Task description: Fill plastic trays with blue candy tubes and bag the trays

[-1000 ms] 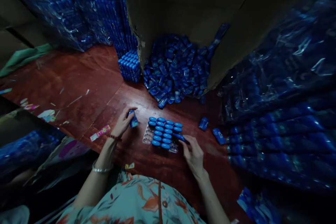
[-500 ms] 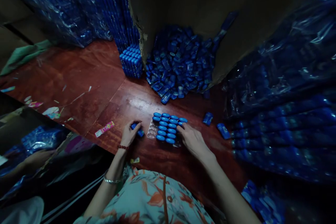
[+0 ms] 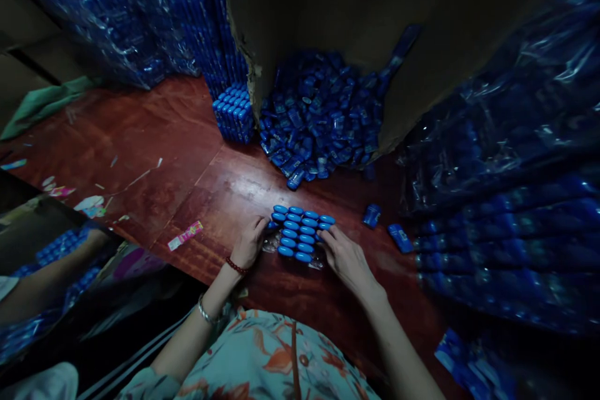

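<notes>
A clear plastic tray lies on the red-brown wooden table, with several small blue oval containers standing in rows in it. My left hand rests at the tray's left edge, fingers curled against the nearest containers; whatever is in them is hidden. My right hand touches the tray's right side, fingertips bent onto the blue containers there.
A torn cardboard box spills a heap of loose blue containers behind the tray. Two stray containers lie to the right. Plastic-wrapped blue packs stack on the right and at back left. Paper scraps litter the left.
My left hand has brought its blue container from the left to the tray's left edge. My right hand has shifted slightly up the tray's right side. The camera has tilted a little.
</notes>
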The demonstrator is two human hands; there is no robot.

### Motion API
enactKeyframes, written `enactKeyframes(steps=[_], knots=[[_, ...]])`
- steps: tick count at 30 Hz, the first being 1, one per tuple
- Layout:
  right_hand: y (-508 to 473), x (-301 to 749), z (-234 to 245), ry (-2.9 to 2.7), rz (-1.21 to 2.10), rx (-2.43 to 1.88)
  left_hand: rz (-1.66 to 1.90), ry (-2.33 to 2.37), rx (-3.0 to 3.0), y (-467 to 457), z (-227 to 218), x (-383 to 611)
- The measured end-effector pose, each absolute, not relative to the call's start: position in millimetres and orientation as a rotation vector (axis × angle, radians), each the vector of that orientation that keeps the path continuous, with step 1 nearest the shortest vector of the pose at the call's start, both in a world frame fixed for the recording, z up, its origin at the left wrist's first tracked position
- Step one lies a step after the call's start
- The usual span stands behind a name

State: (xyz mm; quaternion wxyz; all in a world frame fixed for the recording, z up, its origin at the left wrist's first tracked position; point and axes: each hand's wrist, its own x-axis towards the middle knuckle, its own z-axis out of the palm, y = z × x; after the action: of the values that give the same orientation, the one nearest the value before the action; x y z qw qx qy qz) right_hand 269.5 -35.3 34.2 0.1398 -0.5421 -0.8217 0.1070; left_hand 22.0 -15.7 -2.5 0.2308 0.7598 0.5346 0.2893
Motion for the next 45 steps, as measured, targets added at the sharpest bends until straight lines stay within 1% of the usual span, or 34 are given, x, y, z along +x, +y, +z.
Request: enactKeyframes(steps=[4, 8, 10, 13, 16, 20, 23, 25, 26, 28, 30, 32, 35, 38, 40, 43, 45], knots=[[-34.2, 271.2, 30.6, -2.414, 0.276, -1.55, 0.442, 1.526, 2.345, -10.9, 10.0, 26.7], [-34.4, 270.8, 24.2, -2.422, 0.122, -1.559, 0.103, 1.477, 2.474, -5.9, 25.7, 35.8], [-36.4, 268.4, 21.5, -2.39, 0.042, -1.586, -0.002, 1.46, 2.501, -4.2, 27.8, 38.8], [-41.6, 263.7, 16.4, -2.272, 0.014, -1.617, -0.074, 1.471, 2.554, -3.9, 21.8, 36.6], [-45.0, 266.6, 8.3, -2.098, 0.062, -1.577, 0.047, 1.431, 2.648, -7.0, 7.8, 27.3], [-32.7, 299.3, -2.8, -1.722, 0.109, -1.655, 0.407, 1.443, 2.612, -11.7, -6.7, 18.9], [-7.5, 336.1, -7.0, -1.535, 0.014, -1.904, 0.714, 1.559, 2.448, -1.8, 2.8, 25.0], [11.2, 353.8, -7.5, -1.548, 0.014, -2.116, 0.877, 1.598, 2.289, 17.7, 18.8, 34.1], [19.0, 358.4, -7.3, -1.585, 0.051, -2.212, 0.901, 1.594, 2.211, 31.3, 27.6, 39.3], [28.4, 358.6, -6.7, -1.697, 0.148, -2.323, 0.818, 1.573, 2.093, 63.7, 41.9, 50.2], [26.8, 349.0, -7.0, -1.812, 0.195, -2.302, 0.627, 1.594, 2.047, 97.1, 47.4, 61.1], [14.5, 334.1, -8.7, -1.88, 0.197, -2.221, 0.485, 1.618, 2.028, 124.9, 43.0, 72.1], [-17.3, 312.9, -13.8, -1.898, 0.155, -2.146, 0.386, 1.634, 2.012, 149.5, 26.8, 87.2], [-52.4, 304.7, -18.2, -1.808, 0.055, -2.111, 0.389, 1.595, 2.009, 158.7, 15.4, 92.3], [-72.4, 308.0, -18.2, -1.727, 0.051, -2.092, 0.419, 1.55, 2.0, 159.8, 13.8, 85.0], [-92.2, 317.7, -11.3, -1.686, 0.22, -2.038, 0.512, 1.51, 1.96, 149.4, 16.8, 56.4], [-97.3, 320.6, -2.6, -1.623, 0.45, -1.961, 0.584, 1.513, 1.923, 129.7, 18.7, 29.2]])
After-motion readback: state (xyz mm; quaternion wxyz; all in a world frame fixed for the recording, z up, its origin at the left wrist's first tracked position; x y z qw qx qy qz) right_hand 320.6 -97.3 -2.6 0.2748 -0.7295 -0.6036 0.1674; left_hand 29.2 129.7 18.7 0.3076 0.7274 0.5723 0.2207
